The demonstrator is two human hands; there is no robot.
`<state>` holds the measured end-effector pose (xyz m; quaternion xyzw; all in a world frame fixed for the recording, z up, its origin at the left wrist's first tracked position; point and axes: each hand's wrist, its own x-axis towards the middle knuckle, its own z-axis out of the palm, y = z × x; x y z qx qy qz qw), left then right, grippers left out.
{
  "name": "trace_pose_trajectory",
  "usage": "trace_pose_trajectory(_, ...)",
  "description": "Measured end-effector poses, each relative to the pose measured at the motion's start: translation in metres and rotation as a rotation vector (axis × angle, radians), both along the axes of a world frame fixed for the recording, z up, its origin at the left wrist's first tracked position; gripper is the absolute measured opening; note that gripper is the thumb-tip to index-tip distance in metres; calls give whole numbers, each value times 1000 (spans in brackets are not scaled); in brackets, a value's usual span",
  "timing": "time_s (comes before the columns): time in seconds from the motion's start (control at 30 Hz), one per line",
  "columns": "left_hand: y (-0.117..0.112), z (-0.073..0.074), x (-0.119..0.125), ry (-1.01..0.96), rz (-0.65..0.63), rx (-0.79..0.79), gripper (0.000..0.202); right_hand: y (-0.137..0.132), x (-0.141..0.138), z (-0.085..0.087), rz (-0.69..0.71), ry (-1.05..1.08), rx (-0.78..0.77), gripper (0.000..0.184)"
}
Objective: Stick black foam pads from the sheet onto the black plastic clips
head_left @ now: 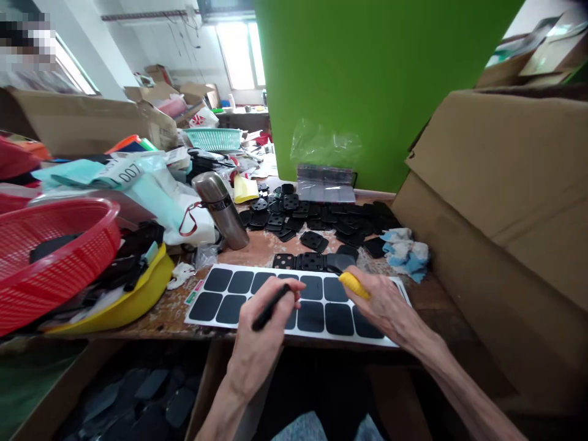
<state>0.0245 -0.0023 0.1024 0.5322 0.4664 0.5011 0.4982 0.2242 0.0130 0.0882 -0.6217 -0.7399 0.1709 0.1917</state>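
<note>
A white sheet point(294, 334) with two rows of black rounded-square stickers point(311, 316) lies along the table's front edge. Above its left-middle part is my left hand point(264, 331), fingers curled around a slim black pen-like tool point(271, 307). My right hand point(379, 300) is over the sheet's right end, closed at the near edge of a smooth dark rounded-square piece point(339, 263). A ribbed yellow cover point(353, 285) shows at its thumb. Two black pieces with holes point(312, 262) are lined up left of the dark piece, beyond the sheet.
Behind lies a pile of black pieces point(321, 214). A steel flask point(222, 211) stands left of it; a blue-white rag point(405, 251) lies right. Red point(55, 263) and yellow baskets point(119, 306) crowd the left. A cardboard box point(500, 245) borders the right, a green panel point(367, 79) the back.
</note>
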Motion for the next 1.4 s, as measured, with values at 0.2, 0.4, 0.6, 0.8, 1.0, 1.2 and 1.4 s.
trace_pose_trajectory(0.2, 20, -12, 14, -953, 151, -417, 14, -30, -25, -23, -120, 1018, -452, 41)
trace_pose_trajectory(0.4, 27, -23, 1, -731, 68, -505, 33, -36, -19, -31, -235, 1123, -433, 41)
trace_pose_trajectory(0.6, 25, -16, -23, 265, -101, -266, 45, -34, 0, -23, -46, 824, -381, 21)
trace_pose_trajectory(0.8, 20, -42, -18, 10, -34, -766, 41, -15, 29, -17, -67, 284, -39, 22)
trace_pose_trajectory(1.0, 15, -62, -11, -364, 25, -905, 70, 19, 105, -52, -292, -145, 195, 22)
trace_pose_trajectory(1.2, 18, -66, 0, -468, -9, -928, 74, 49, 118, -63, -314, -307, 310, 20)
trace_pose_trajectory(1.4, 17, -62, 7, -423, -48, -940, 82, 77, 134, -55, -406, -354, 408, 25)
